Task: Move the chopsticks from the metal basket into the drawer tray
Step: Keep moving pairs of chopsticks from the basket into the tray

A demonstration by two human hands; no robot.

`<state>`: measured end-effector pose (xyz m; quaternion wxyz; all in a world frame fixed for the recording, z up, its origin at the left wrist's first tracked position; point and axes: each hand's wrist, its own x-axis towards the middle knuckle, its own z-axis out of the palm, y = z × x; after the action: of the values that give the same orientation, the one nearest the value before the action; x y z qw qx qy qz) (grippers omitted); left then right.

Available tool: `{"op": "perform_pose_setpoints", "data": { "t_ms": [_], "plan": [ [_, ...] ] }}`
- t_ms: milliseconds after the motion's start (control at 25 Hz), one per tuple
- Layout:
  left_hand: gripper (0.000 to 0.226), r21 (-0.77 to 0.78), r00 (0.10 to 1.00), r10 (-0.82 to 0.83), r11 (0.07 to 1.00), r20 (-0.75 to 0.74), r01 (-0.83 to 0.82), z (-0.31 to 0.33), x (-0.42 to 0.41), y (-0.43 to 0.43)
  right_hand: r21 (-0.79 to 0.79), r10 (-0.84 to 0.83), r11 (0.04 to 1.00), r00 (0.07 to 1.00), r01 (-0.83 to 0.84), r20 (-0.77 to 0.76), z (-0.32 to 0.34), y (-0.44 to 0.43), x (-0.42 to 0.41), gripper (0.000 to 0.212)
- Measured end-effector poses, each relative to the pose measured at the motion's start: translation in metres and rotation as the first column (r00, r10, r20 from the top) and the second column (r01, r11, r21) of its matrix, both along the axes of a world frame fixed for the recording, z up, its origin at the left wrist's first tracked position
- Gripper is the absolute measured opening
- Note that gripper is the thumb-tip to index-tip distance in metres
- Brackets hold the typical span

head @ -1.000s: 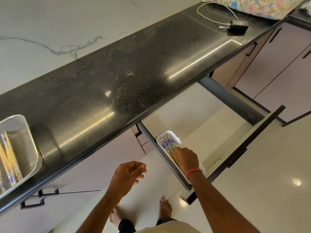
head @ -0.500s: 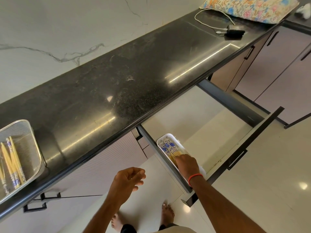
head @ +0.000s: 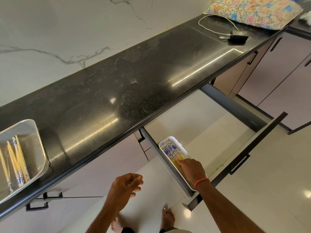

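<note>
From my end the largest thing in view is the black countertop (head: 117,91), and below its front edge the drawer (head: 210,132) stands pulled well out. The metal basket (head: 33,125) sits at the countertop's left end, close to the front edge. The white drawer tray (head: 170,137) lies along the drawer's left side, reaching toward its front left corner. The chopsticks are split between the two: a few pale ones (head: 16,158) with blue-patterned ends lean inside the basket, and a packed row (head: 173,153) lies flat in the tray with the blue ends toward the back of the drawer. I judge them light, stiff and smooth, not fragile, but thin enough to roll, fan out or slip from a slack pinch. I would take the basket ones several at a time, around the middle of the shafts, kept parallel so they drop into the tray lengthwise. My right hand (head: 193,170) reaches in over the tray's near end, back of the hand up, a red band (head: 202,180) at the wrist. Its fingers point down onto the yellow shafts and touch them, but I cannot tell whether they pinch a stick or only rest on the row, since the hand hides that. My left hand (head: 125,185) hangs in front of the cabinet below the countertop's front edge, fingers loosely curled, holding nothing. With sticks left in the basket, I judge the job partway done.
</note>
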<state>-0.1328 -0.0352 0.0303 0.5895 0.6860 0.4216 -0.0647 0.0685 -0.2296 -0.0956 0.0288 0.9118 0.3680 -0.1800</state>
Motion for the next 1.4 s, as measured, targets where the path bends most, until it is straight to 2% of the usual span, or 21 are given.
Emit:
{"op": "perform_pose_setpoints", "data": {
  "t_ms": [160, 400, 600, 880, 1000, 1200, 1400],
  "plan": [
    [0.023, 0.001, 1.0, -0.011, 1.0, 0.0, 0.011, 0.001, 0.001, -0.004, -0.071, 0.088, 0.994, 0.995, -0.086, 0.035, 0.001, 0.005, 0.0, 0.022],
    [0.023, 0.013, 1.0, -0.008, 1.0, -0.01, 0.009, 0.003, 0.001, -0.002, -0.006, 0.1, 0.995, 0.995, -0.1, 0.021, -0.009, -0.004, 0.004, 0.017],
    [0.021, 0.017, 0.999, -0.025, 1.0, -0.029, 0.026, 0.001, 0.0, 0.001, -0.006, 0.143, 0.99, 0.99, -0.143, -0.001, -0.016, 0.002, 0.002, 0.024],
    [0.019, 0.006, 0.999, -0.015, 1.0, -0.051, 0.016, -0.005, -0.003, 0.004, 0.01, 0.155, 0.988, 0.988, -0.155, 0.019, -0.019, 0.001, 0.005, 0.022],
    [0.02, 0.002, 0.998, -0.006, 1.0, -0.06, 0.006, -0.007, -0.005, 0.005, 0.002, 0.103, 0.995, 0.994, -0.103, -0.03, -0.019, 0.001, 0.005, 0.019],
    [0.019, 0.008, 0.998, 0.037, 0.999, -0.045, -0.037, -0.004, -0.011, 0.013, 0.046, 0.095, 0.995, 0.995, -0.093, -0.028, -0.016, -0.001, 0.008, 0.023],
    [0.019, 0.044, 0.997, 0.068, 0.997, 0.031, -0.069, 0.008, -0.008, 0.026, -0.001, 0.134, 0.991, 0.991, -0.134, -0.002, -0.01, 0.001, 0.006, 0.025]
  ]
}}
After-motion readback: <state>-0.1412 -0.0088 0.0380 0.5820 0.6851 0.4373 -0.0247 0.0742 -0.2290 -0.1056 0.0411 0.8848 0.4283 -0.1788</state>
